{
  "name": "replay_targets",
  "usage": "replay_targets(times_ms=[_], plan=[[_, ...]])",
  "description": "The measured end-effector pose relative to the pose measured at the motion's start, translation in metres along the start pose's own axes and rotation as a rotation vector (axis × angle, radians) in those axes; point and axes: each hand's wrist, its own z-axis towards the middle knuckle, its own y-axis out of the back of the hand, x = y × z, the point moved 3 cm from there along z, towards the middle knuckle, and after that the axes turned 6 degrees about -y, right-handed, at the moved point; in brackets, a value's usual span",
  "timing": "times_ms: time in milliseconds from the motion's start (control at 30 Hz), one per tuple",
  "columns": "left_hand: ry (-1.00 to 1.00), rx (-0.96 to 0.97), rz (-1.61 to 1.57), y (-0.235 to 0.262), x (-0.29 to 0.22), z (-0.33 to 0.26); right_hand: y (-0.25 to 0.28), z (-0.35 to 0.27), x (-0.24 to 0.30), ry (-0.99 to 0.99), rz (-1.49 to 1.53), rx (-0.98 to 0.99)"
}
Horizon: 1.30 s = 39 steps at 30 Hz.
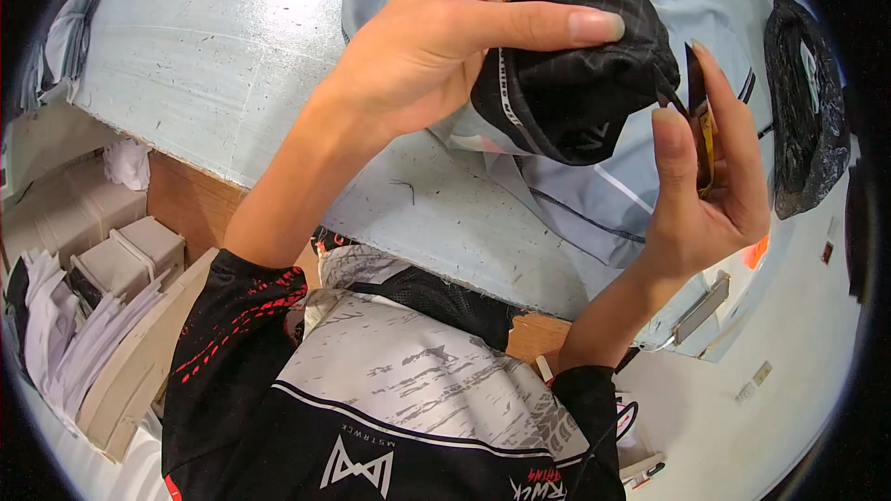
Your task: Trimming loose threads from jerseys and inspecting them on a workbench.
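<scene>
My left hand (436, 46) is raised over the table, its thumb and fingers closed on a black sleeve-like piece of cloth (566, 111) with a white printed band. The cloth is bunched into a tube, its opening facing down toward me. On the right, my right hand (710, 176) grips small thread snips (706, 153) with a yellow part and dark blades. The blades stand apart, one beside the far right end of the black cloth. Whether they touch it, I cannot tell. Beneath both hands, a light grey garment (594, 199) with dark seams is spread out.
The pale table (213, 65) has specks and a few loose threads (406, 187) on it. A black plastic bag (807, 121) sits at the far right. Left of the table are beige boxes (144, 250) and a wooden-sided bin (116, 380) with white cloths (56, 334).
</scene>
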Motion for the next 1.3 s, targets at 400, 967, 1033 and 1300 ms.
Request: replay_targets(times_ms=[400, 967, 1033, 1300], plan=[[-0.001, -0.049, 0.037, 0.012, 0.01, 0.003, 0.001, -0.005, -0.004, 0.097, 0.117, 0.034], [-0.028, -0.012, -0.023, 0.014, 0.009, 0.001, -0.015, 0.002, -0.001, 0.244, 0.02, -0.007], [-0.027, -0.014, -0.022, 0.014, 0.009, 0.002, -0.016, 0.003, -0.001, 0.285, 0.027, -0.027], [-0.038, 0.008, -0.013, 0.015, 0.011, 0.002, -0.018, -0.001, 0.002, 0.372, 0.016, -0.162]])
